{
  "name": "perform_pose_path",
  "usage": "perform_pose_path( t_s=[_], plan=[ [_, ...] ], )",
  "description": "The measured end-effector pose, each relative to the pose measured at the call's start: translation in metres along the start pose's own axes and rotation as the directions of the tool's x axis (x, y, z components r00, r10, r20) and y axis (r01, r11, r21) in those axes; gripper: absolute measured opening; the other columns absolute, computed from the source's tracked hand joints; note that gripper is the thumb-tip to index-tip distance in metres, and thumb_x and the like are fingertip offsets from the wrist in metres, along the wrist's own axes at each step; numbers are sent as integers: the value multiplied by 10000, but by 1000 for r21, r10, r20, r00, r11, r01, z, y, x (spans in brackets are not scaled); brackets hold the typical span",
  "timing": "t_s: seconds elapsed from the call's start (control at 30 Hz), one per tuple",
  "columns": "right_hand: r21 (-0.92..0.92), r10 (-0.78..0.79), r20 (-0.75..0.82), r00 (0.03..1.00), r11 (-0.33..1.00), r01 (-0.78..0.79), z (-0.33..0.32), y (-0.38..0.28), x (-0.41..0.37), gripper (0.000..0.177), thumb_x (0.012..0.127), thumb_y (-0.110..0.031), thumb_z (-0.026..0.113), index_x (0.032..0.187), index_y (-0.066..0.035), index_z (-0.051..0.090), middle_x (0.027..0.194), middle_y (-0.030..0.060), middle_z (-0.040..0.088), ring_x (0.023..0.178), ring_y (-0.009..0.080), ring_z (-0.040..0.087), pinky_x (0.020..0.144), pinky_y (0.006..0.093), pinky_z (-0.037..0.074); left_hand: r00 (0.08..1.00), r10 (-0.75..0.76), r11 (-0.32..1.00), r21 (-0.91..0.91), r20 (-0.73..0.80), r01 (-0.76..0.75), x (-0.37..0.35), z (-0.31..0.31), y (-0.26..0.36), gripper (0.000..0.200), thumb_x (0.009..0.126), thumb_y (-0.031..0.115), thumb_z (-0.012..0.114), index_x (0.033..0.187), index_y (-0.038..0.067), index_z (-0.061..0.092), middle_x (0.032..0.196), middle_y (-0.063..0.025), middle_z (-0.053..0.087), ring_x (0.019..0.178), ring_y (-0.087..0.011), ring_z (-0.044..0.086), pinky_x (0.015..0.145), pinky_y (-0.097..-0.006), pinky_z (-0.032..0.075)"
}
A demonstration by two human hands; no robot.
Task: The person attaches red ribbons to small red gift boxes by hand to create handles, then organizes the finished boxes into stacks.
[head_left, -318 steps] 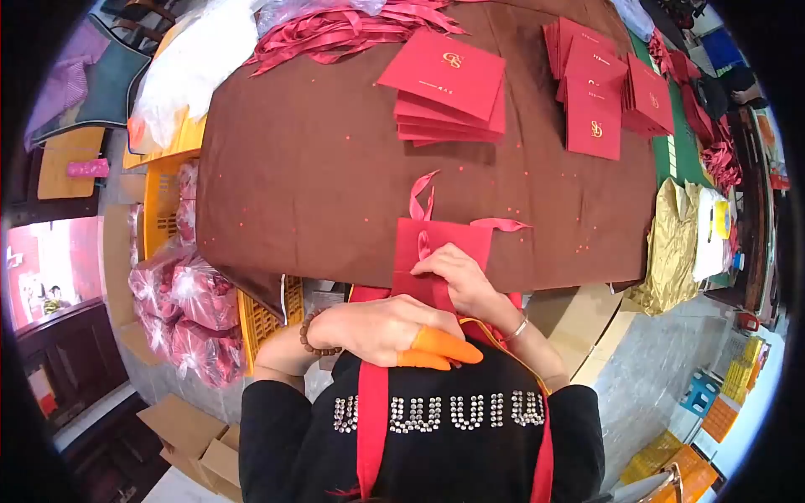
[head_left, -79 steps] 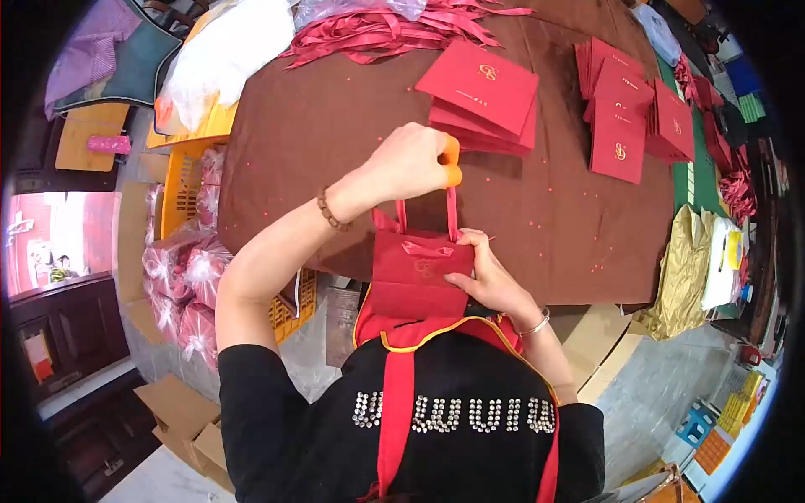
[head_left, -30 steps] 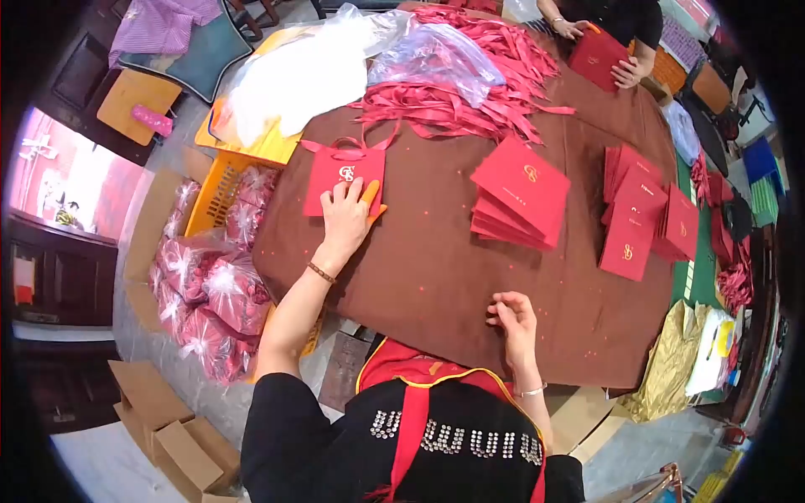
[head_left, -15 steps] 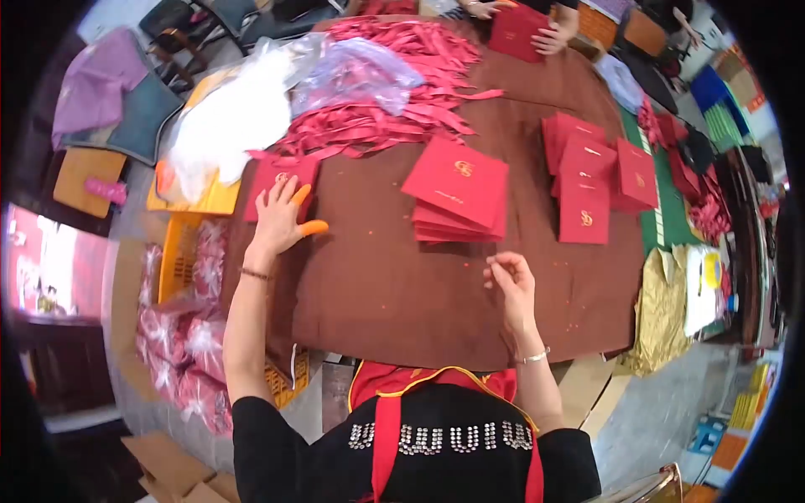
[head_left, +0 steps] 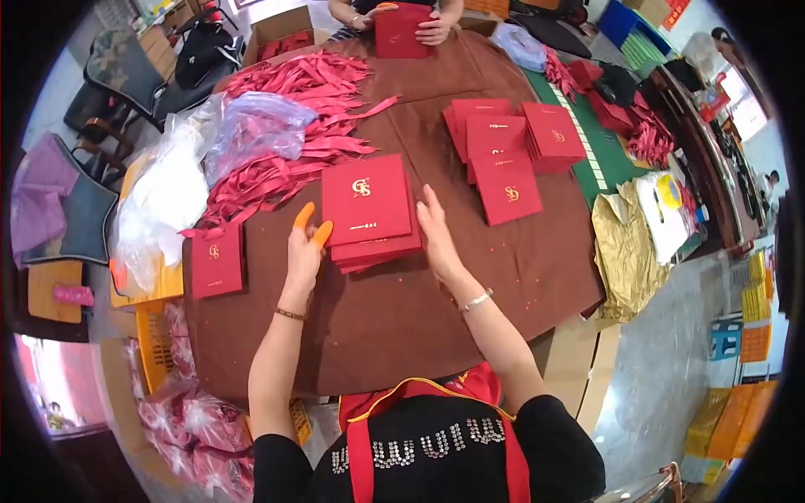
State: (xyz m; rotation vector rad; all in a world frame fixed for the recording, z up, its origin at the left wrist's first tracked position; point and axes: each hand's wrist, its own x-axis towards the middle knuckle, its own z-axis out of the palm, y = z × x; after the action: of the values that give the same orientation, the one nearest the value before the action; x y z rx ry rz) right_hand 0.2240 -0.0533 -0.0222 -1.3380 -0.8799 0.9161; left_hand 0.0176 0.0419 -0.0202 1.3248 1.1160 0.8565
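A stack of flat red square cards [head_left: 366, 201] with gold print lies mid-table, its lower cards slightly fanned out. My left hand [head_left: 303, 251], with orange covers on two fingers, is at the stack's left edge, fingers apart and the covered thumb right at the corner. On the other side, my right hand [head_left: 438, 235] is open, its fingers extended along the stack's right edge. Neither hand is wrapped round the cards. One more red card [head_left: 217, 261] lies apart at the left, by the end of the ribbon pile.
Red ribbons [head_left: 293, 80] are heaped at the back left, with a lilac plastic bag [head_left: 260, 126] on them. Several red card stacks [head_left: 510, 191] stand to the right. Across the table, a person's hands [head_left: 433, 29] hold a red card [head_left: 402, 35]. Gold wrapping [head_left: 625, 251] lies beyond the right edge.
My left hand has left the single card at the left and come to the middle stack. My right hand has moved up to the stack's right side. The view has turned to the right.
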Motion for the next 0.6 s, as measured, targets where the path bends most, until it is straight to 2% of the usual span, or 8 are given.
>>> perform_pose_path(
  t_s=[0.03, 0.13, 0.23, 0.3, 0.37, 0.43, 0.5, 0.6],
  plan=[
    [85, 14, 6, 1000, 996, -14, 6, 2, 5, 632, 962, -409, 367, 1427, -22, 185, 1497, 145, 113, 1397, 243, 62, 1122, 346, 96, 999, 7, 1000, -20, -40, -8, -2, 2, -4, 555, 852, 140, 614, 1340, 15, 382, 614, 63, 407, 499, -16, 363, 423, -182, 286],
    [49, 137, 29, 990, 989, -138, 17, 0, 5, 663, 957, -444, 352, 1432, -20, 165, 1501, 143, 107, 1399, 243, 50, 1124, 350, 91, 998, -66, 994, -89, -15, 65, -8, 3, -8, 492, 875, 137, 581, 1319, 9, 411, 648, 60, 460, 497, -14, 366, 427, -186, 291],
    [40, 81, 48, 996, 996, -83, 19, 7, 9, 669, 951, -444, 365, 1430, -17, 174, 1499, 145, 124, 1398, 249, 55, 1122, 355, 100, 995, -101, 981, -163, 20, 103, -5, -2, -10, 420, 891, 162, 564, 1273, 11, 475, 674, 67, 506, 498, -14, 367, 435, -185, 292],
    [50, 100, 71, 992, 993, -103, 23, 13, 10, 674, 949, -431, 388, 1431, -16, 167, 1498, 145, 127, 1390, 237, 97, 1117, 345, 117, 988, -147, 920, -360, 47, 154, -1, -4, -18, 390, 891, 171, 565, 1243, 13, 509, 681, 71, 512, 501, -15, 370, 448, -179, 294],
    [60, 111, 95, 989, 991, -117, 25, 20, 14, 681, 946, -418, 412, 1433, -14, 160, 1497, 146, 129, 1382, 226, 139, 1112, 336, 134, 985, -167, 921, -348, 52, 174, -2, -9, -19, 392, 890, 169, 572, 1249, 28, 502, 732, 67, 526, 537, -4, 391, 462, -165, 299],
    [-7, 53, 82, 995, 999, -52, 22, 24, 16, 659, 943, -408, 400, 1418, 0, 196, 1481, 192, 141, 1392, 277, 83, 1118, 370, 114, 981, -188, 920, -339, 54, 195, -6, -13, -13, 396, 889, 166, 579, 1255, 42, 495, 783, 63, 539, 574, 7, 411, 477, -151, 303],
    [-113, 49, 13, 999, 992, -48, 20, 20, 17, 659, 935, -397, 427, 1412, 3, 211, 1479, 206, 128, 1389, 301, 86, 1116, 379, 124, 1000, -12, 997, -76, -5, 12, -7, -15, -5, 386, 888, 161, 586, 1248, 50, 503, 784, 65, 545, 575, 6, 407, 481, -149, 301],
    [-248, -81, 31, 996, 965, 86, 11, -6, 16, 673, 923, -403, 457, 1413, -6, 220, 1480, 196, 135, 1390, 297, 92, 1116, 377, 128, 994, 97, 987, -121, -50, -102, -17, -12, 13, 350, 879, 139, 601, 1210, 57, 525, 760, 56, 541, 570, 3, 408, 478, -154, 298]
  ],
)
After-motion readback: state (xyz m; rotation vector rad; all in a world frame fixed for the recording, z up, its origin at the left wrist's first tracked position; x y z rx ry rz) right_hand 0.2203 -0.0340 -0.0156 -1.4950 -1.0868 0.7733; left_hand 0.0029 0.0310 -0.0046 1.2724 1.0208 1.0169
